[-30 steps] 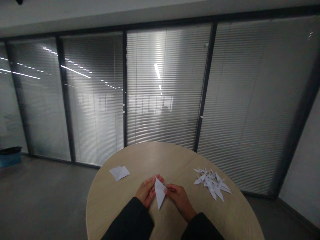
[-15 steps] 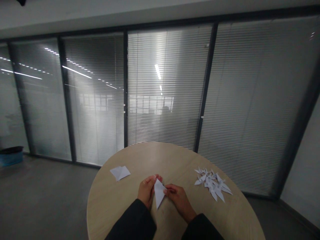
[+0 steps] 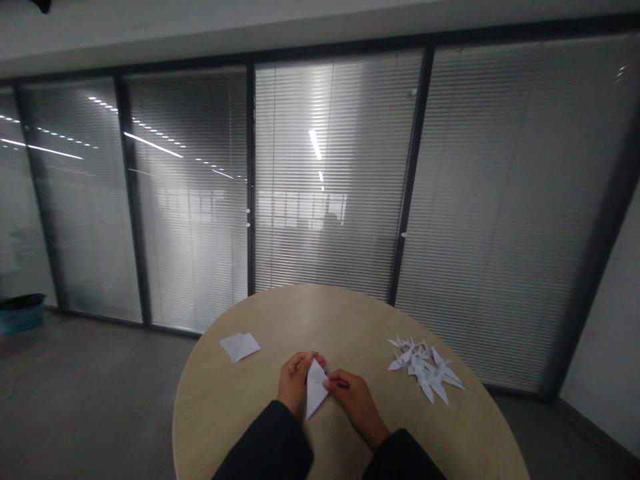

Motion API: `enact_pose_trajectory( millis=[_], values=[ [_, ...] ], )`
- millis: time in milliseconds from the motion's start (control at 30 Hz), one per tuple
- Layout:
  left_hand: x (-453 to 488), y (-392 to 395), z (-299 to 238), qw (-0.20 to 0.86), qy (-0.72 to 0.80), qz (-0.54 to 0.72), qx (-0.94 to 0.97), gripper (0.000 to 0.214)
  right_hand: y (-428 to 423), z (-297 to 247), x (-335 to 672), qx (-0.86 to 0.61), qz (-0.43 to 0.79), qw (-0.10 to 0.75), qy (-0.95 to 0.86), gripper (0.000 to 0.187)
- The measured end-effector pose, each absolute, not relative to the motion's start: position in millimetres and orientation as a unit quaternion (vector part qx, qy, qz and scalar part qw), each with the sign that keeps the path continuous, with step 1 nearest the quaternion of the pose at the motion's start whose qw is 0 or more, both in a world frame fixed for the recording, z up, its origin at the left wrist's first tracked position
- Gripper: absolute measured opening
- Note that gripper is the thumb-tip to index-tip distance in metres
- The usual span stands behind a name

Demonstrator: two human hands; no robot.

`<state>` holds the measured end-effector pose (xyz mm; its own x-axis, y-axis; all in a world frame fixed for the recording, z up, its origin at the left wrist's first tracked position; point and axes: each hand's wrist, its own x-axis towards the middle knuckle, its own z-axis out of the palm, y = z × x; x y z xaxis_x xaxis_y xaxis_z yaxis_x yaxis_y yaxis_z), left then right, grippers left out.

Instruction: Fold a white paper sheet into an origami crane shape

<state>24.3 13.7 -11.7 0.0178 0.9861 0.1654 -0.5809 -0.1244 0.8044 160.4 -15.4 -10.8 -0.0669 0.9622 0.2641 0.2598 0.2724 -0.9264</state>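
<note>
A white folded paper (image 3: 315, 389), a long pointed triangle, is held just above the round wooden table (image 3: 240, 400). My left hand (image 3: 294, 383) curls round its left edge with the fingertips at its top corner. My right hand (image 3: 353, 403) pinches its right edge between thumb and fingers. Both arms wear dark sleeves.
A small folded white sheet (image 3: 240, 346) lies on the table's left side. A pile of several finished white paper cranes (image 3: 425, 366) lies on the right. Behind the table stands a glass wall with shut blinds (image 3: 330, 173). A blue bin (image 3: 20, 313) sits on the floor far left.
The paper's lower tip has swung slightly left and the paper sits a little lower between my hands. My right fingers have slid in along its edge.
</note>
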Motion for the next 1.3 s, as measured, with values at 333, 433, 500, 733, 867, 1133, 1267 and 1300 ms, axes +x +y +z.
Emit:
enact_pose_trajectory(
  millis=[333, 433, 500, 733, 867, 1133, 1267, 1300],
  values=[
    [28, 8, -5, 0.597, 0.240, 0.654, 0.398, 0.038, -14, -13, 163, -0.458, 0.351, 0.480, -0.660, 0.042],
    [29, 7, -5, 0.610, 0.227, 0.651, 0.389, 0.037, -16, -11, 163, -0.452, 0.352, 0.480, -0.665, 0.045],
    [29, 7, -6, 0.618, 0.223, 0.650, 0.383, 0.036, -17, -9, 163, -0.452, 0.355, 0.476, -0.666, 0.047],
    [30, 8, -6, 0.615, 0.252, 0.651, 0.367, 0.036, -17, -8, 163, -0.456, 0.336, 0.471, -0.676, 0.050],
    [31, 5, -4, 0.611, 0.251, 0.651, 0.374, 0.038, -16, -10, 163, -0.455, 0.330, 0.467, -0.682, 0.049],
    [24, 10, -4, 0.610, 0.271, 0.627, 0.402, 0.044, -18, -9, 163, -0.474, 0.311, 0.470, -0.676, 0.050],
    [21, 13, -7, 0.597, 0.300, 0.600, 0.439, 0.043, -18, -8, 163, -0.491, 0.320, 0.477, -0.654, 0.052],
    [21, 13, -8, 0.597, 0.300, 0.599, 0.441, 0.042, -18, -8, 163, -0.492, 0.320, 0.477, -0.654, 0.052]
  ],
)
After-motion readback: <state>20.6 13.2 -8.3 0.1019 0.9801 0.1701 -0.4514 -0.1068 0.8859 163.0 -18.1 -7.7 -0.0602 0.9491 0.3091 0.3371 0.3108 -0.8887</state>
